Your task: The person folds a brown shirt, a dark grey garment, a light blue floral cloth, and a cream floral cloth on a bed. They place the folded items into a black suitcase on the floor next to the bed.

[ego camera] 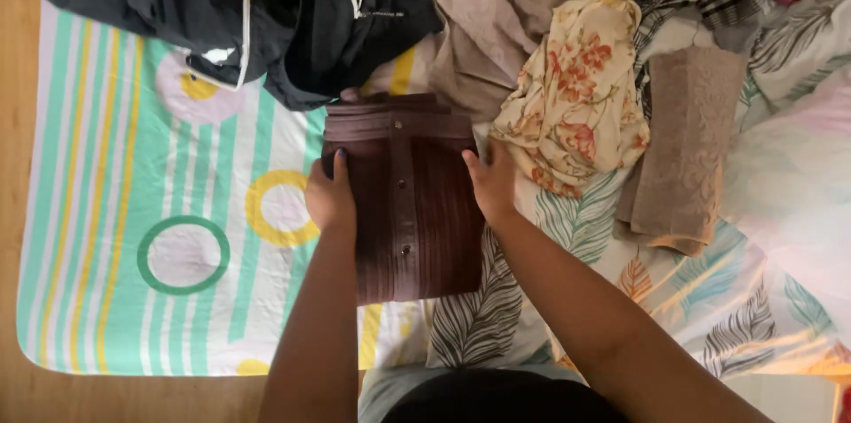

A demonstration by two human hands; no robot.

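1. Your left hand (pixel 330 197) grips the left edge of the folded brown cardigan (pixel 403 197), fingers curled over its side.
2. Your right hand (pixel 490 182) holds the right edge the same way, so the cardigan sits between both hands.
3. The cardigan lies flat on the bed, where the striped sheet (pixel 133 237) with circles meets the leaf-print sheet (pixel 674 290).
4. A black jacket (pixel 266 6) lies just above it, touching its top edge.
5. A floral cloth (pixel 576 95) and a beige towel (pixel 687 144) lie to the right, near your right hand.
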